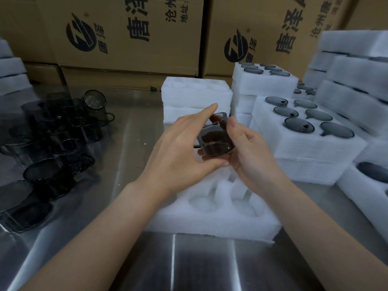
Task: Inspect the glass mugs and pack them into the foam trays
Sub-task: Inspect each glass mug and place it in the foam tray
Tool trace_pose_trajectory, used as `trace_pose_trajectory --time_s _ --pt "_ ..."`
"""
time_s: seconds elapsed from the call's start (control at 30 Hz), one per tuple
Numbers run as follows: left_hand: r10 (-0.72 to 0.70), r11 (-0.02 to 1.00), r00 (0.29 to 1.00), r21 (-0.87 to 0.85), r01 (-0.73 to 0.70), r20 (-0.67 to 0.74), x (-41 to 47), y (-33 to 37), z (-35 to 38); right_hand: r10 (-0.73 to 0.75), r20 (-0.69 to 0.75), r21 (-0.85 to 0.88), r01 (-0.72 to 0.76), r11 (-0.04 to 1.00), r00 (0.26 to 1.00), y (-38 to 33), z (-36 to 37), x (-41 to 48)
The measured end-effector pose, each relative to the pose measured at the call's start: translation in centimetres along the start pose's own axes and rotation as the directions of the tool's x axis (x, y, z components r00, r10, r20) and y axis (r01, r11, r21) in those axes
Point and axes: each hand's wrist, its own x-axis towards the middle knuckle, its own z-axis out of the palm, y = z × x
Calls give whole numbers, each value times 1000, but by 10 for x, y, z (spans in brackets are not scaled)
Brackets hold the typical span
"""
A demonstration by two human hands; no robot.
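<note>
Worktop (pixel 134 131): steel, reflective, seamed.
Left: dark glass mugs (pixel 50 143) clustered, some on their sides.
Near centre: one empty foam tray (pixel 212 221).
Far centre: empty stack (pixel 195 95) of trays.
Right: filled trays (pixel 304 143), stacked, mugs in the pockets.
Far left edge: more foam (pixel 12 80).

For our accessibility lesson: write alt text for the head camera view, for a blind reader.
The left hand and right hand hold a dark glass mug above an empty foam tray on a steel table. Loose mugs crowd the left; filled trays stack at right, cardboard boxes behind.
</note>
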Motion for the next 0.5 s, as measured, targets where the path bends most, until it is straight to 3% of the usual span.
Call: trace_pose_trajectory --time_s 0.1,0.27,0.37,0.5 --pt "6 1000 1000 22 -6 2 -2 -2 3 -6 -62 -55 3 999 998 1 1 0" --pt "134 990 990 -53 -132 44 -2 -5 3 71 -122 54 -65 996 990 -4 -3 2" --pt "196 975 979 -115 -189 55 -2 -4 2 193 73 181 -203 962 978 -8 -3 3" --pt "91 990 991 -114 -80 95 2 -2 0 267 321 199 -340 919 909 -8 -4 5"
